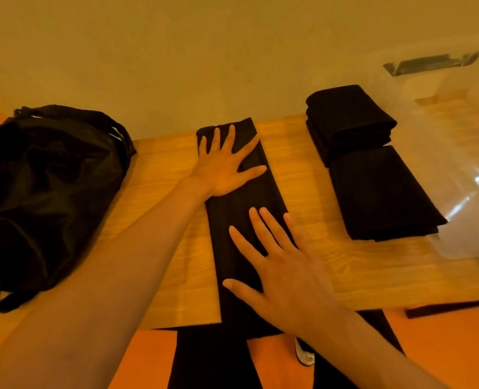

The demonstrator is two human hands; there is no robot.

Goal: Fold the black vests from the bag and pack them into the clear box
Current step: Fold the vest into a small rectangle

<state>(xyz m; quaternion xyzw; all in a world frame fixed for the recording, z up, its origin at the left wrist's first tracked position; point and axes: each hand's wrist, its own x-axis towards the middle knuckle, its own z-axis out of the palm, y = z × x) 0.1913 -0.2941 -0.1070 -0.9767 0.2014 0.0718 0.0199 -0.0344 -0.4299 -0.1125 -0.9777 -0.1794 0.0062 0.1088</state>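
Observation:
A black vest (234, 209), folded into a long narrow strip, lies across the middle of the wooden table (316, 265). Its near end hangs over the front edge. My left hand (227, 161) presses flat on the far end with fingers spread. My right hand (277, 265) lies flat on the near half, fingers straight. A black bag (44, 197) slumps at the left of the table. To the right sit two piles of folded black vests, the far pile (347, 122) and the near pile (384, 195). The clear box (462, 153) stands at the far right.
A pale wall runs behind the table. The floor below the front edge is orange. The clear box has a grey latch (431, 63) on its far rim. My dark trouser legs (213, 360) show under the table edge.

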